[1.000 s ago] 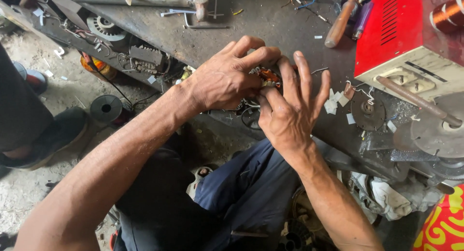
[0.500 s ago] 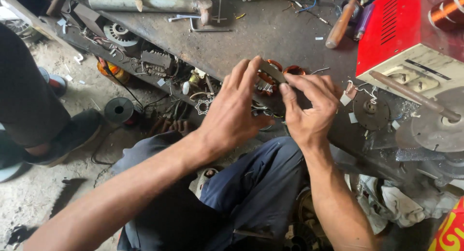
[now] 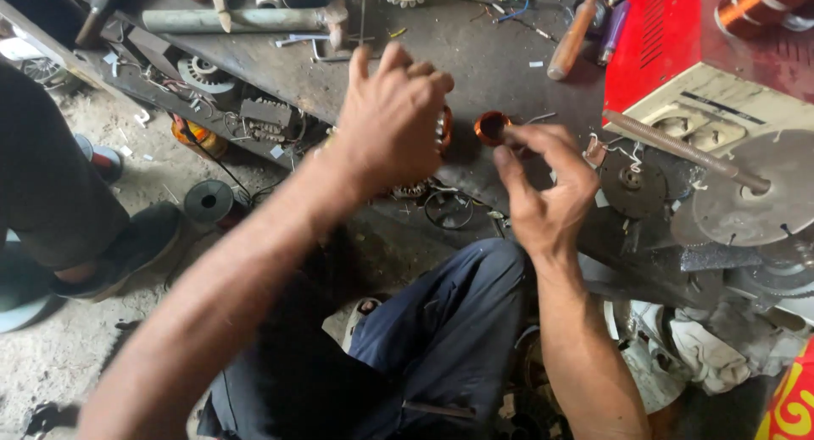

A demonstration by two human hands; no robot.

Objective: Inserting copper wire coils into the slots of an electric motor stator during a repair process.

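Your left hand point(image 3: 394, 118) was curled over a copper-wound coil part point(image 3: 444, 126) on the dark grimy metal tabletop point(image 3: 500, 58), though you couldn't tell if it actually gripped it. Your right hand point(image 3: 543, 186) pinched loosely toward the small round orange copper coil point(image 3: 491, 127), which lay just up-left of its fingertips point(image 3: 509, 135). The right hand was nearer; the coil's opening faced up.

L hand point(image 3: 392, 122) curled over copper coil point(image 3: 444, 126); R hand point(image 3: 547, 190) fingertips just beside small copper ring point(image 3: 491, 127) on workbench point(image 3: 475, 54).
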